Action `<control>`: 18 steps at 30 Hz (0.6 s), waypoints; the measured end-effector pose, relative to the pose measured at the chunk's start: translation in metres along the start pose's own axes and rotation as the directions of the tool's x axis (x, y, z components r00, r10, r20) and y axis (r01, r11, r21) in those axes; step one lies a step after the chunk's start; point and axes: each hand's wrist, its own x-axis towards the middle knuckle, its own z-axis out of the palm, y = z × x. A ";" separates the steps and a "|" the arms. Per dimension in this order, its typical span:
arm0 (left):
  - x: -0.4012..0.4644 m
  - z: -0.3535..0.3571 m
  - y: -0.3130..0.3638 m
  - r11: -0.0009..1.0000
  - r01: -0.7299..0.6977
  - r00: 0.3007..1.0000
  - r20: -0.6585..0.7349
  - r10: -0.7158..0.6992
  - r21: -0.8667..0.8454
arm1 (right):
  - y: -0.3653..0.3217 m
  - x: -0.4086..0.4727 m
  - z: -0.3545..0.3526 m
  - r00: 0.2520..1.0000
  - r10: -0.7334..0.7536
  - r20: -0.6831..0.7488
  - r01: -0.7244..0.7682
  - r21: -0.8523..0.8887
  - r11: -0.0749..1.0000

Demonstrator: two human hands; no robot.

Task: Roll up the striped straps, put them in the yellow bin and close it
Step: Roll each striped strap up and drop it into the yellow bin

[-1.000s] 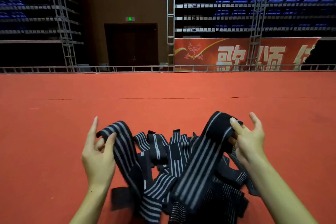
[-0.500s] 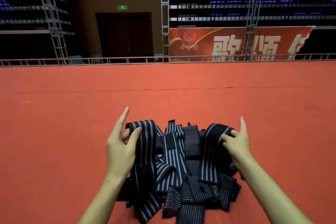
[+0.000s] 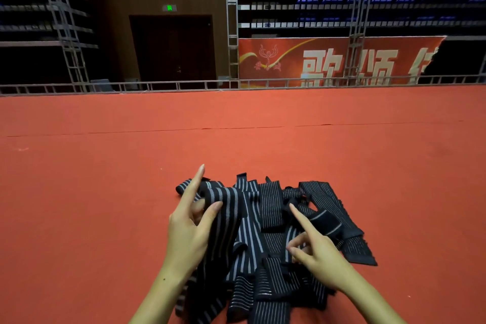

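A loose pile of black straps with grey stripes [image 3: 271, 208] lies on the red carpet in front of me. My left hand [image 3: 188, 231] pinches a fold of one striped strap [image 3: 228, 202] between thumb and middle fingers, with the index finger pointing straight up. My right hand [image 3: 314, 252] is over the right part of the pile, index finger stretched out, the other fingers loosely curled, and I see nothing held in it. A folded strap [image 3: 328, 221] lies free just beyond that fingertip. No yellow bin is in view.
The red carpet [image 3: 105, 192] spreads wide on all sides, with a seam line across it farther out. A low metal truss rail [image 3: 157, 85] marks its far edge. Beyond stand a red banner [image 3: 328, 60], tiered seats and a dark door.
Both hands came down and inward with the straps. My right hand let go of its strap, which now lies on the pile. The left hand still holds its strap.
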 end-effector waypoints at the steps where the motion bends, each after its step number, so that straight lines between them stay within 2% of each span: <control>1: -0.002 0.001 0.000 1.000 -0.011 1.000 0.009 0.011 0.020 | 0.000 -0.001 0.002 1.000 -0.001 0.022 0.001 -0.029 1.000; 3: -0.003 0.001 0.001 0.998 -0.012 1.000 0.024 0.011 0.057 | 0.002 -0.005 0.003 0.998 0.014 0.057 -0.002 -0.206 0.979; 5: -0.005 0.003 0.001 0.997 -0.010 0.999 0.048 0.006 0.075 | 0.003 -0.010 0.004 0.998 0.030 0.049 -0.006 -0.426 0.905; 9: -0.008 0.008 0.002 0.997 0.014 0.996 0.084 -0.021 0.073 | 0.014 -0.007 0.014 0.999 0.008 0.044 0.020 -0.596 0.802; 13: -0.009 0.011 0.003 0.998 0.019 0.994 0.104 -0.025 0.060 | 0.026 0.001 0.019 0.999 -0.049 -0.022 0.025 -0.622 0.782; 18: -0.011 0.012 0.000 0.997 0.053 0.990 0.128 -0.059 0.048 | 0.015 0.003 0.012 0.987 -0.056 -0.148 -0.015 -0.444 0.896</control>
